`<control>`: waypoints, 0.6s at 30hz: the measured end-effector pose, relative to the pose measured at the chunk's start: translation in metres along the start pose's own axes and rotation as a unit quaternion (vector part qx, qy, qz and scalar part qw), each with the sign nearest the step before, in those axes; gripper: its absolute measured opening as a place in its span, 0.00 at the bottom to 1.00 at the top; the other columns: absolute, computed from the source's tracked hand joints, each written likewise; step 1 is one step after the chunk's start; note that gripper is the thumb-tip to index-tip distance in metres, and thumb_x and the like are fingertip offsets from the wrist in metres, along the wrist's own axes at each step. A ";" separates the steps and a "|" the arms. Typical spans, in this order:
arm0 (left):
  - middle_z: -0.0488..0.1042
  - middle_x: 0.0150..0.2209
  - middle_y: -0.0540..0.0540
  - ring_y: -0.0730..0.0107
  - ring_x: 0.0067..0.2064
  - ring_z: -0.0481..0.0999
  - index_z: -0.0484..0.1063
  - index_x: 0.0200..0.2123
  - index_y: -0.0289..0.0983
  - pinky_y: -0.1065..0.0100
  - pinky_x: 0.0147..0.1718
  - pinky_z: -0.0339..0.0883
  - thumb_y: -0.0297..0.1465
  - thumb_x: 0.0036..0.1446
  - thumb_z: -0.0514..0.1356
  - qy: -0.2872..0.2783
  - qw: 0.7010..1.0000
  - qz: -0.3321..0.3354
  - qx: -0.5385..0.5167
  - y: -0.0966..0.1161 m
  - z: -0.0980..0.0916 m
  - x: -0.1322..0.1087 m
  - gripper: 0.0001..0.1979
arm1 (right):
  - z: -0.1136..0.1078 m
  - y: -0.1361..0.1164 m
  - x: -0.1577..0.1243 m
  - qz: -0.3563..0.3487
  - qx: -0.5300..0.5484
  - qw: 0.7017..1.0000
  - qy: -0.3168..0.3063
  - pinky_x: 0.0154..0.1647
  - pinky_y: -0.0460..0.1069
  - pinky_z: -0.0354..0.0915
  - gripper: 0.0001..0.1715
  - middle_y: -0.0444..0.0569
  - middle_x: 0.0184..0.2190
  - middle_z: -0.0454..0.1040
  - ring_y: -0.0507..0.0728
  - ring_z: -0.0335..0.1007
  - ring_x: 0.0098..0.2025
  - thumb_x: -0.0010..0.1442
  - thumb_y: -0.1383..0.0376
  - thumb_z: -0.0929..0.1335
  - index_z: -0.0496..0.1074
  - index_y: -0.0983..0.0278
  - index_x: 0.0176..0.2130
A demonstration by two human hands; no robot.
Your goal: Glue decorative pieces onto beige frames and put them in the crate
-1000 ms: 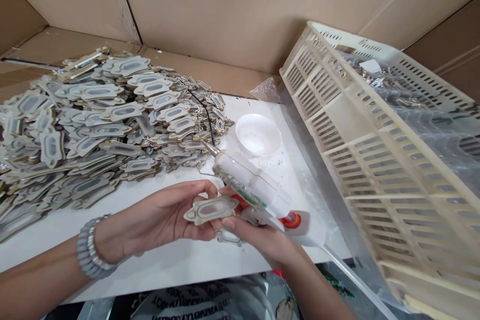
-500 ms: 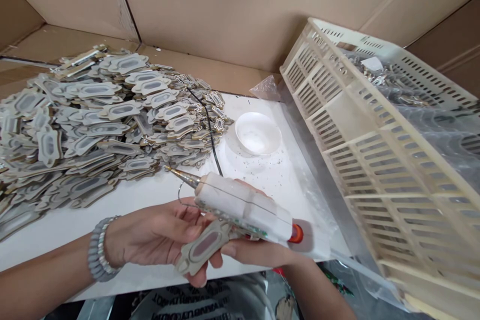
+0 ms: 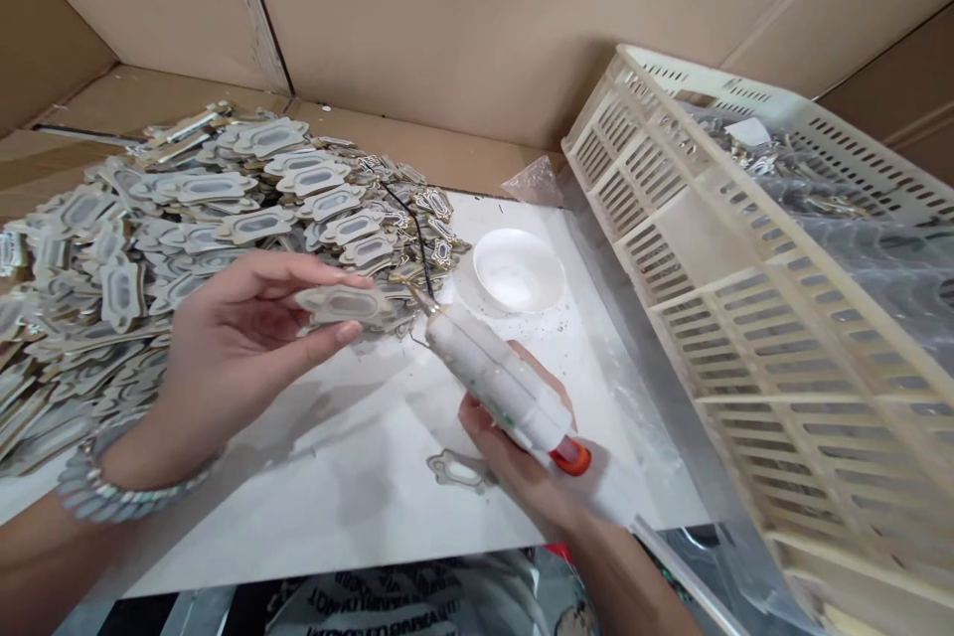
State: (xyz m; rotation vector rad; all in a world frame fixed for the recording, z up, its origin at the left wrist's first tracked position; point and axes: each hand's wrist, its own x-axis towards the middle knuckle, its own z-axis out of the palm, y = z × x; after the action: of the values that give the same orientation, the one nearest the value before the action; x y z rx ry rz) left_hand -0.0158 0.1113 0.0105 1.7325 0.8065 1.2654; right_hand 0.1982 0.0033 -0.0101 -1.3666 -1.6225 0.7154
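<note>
My left hand (image 3: 245,348) is pinching a flat grey frame-shaped plate (image 3: 349,304) between thumb and fingers, at the near right side of a large heap of similar plates (image 3: 201,187). In my right hand (image 3: 514,437) is a white hot glue gun (image 3: 496,373), gripped around its body, its metal tip pointing up and left close to the plate's right end. Whether the tip touches the plate I cannot tell. A single plate with an open centre (image 3: 456,469) lies on the white table (image 3: 358,507), just left of my right wrist.
A white bowl (image 3: 520,270) stands beyond the glue gun, with small crumbs around it. On the right, a tilted cream plastic crate (image 3: 671,238) holds plastic-wrapped metal parts. A black cord (image 3: 417,224) runs over the heap. Cardboard walls (image 3: 447,20) close off the back.
My left hand has moved left and up to the heap's edge, away from my right hand. The glue gun has tilted more upright. A plate now shows on the table by my right wrist.
</note>
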 end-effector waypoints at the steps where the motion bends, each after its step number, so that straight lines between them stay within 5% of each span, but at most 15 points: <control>1: 0.82 0.39 0.48 0.64 0.45 0.83 0.75 0.39 0.43 0.67 0.43 0.81 0.24 0.48 0.72 0.021 0.999 0.024 0.018 0.002 0.001 -0.001 0.16 | 0.002 0.003 -0.001 -0.001 0.008 1.000 0.009 0.30 0.48 0.69 0.09 0.47 0.34 0.71 0.54 0.71 0.31 0.58 0.65 0.68 0.63 0.60 0.28; 7: 0.80 0.38 0.49 0.62 0.45 0.83 0.71 0.37 0.41 0.60 0.47 0.82 0.20 0.47 0.70 0.047 0.992 0.086 0.083 0.006 0.006 -0.008 0.17 | 0.010 0.015 -0.007 -0.015 0.063 0.998 0.009 0.31 0.46 0.64 0.12 0.43 0.36 0.70 0.50 0.67 0.30 0.53 0.77 0.69 0.68 0.61 0.28; 18: 0.80 0.36 0.49 0.64 0.43 0.83 0.68 0.35 0.40 0.63 0.44 0.82 0.23 0.48 0.71 0.072 0.981 0.127 0.130 0.004 0.005 -0.009 0.16 | 0.007 0.009 -0.003 -0.024 0.066 0.997 -0.009 0.31 0.45 0.63 0.08 0.42 0.34 0.68 0.49 0.66 0.30 0.51 0.74 0.67 0.67 0.61 0.27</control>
State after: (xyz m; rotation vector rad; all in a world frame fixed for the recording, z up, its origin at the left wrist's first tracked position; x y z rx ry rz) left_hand -0.0137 0.1003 0.0091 2.0198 0.8873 1.5239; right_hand 0.1963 0.0029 -0.0221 -1.2256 -1.5869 0.7939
